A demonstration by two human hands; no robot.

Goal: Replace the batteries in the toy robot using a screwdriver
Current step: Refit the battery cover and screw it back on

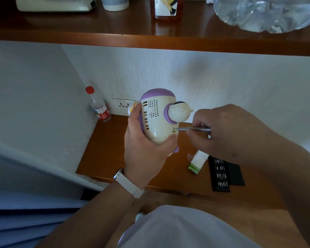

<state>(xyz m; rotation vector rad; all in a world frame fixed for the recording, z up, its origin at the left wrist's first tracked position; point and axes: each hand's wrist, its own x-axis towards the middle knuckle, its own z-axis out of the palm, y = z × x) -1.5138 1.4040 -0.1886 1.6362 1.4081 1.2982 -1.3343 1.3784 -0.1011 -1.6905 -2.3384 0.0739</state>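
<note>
A cream and purple toy robot (158, 115) is held in the air above the wooden desk, its underside with vent holes turned toward me. My left hand (147, 151) grips it from below and from the left. My right hand (222, 133) pinches a thin silver screwdriver (191, 129), which lies level with its tip in a small recess at the toy's lower right. A pack of batteries (198, 161) with a green label lies on the desk below my right hand.
A black tray of screwdriver bits (220, 173) and its black lid (235, 173) lie at the desk's right. A red-capped plastic bottle (98, 106) stands in the back left corner beside a wall socket (123, 105). A wooden shelf (150, 42) overhangs above.
</note>
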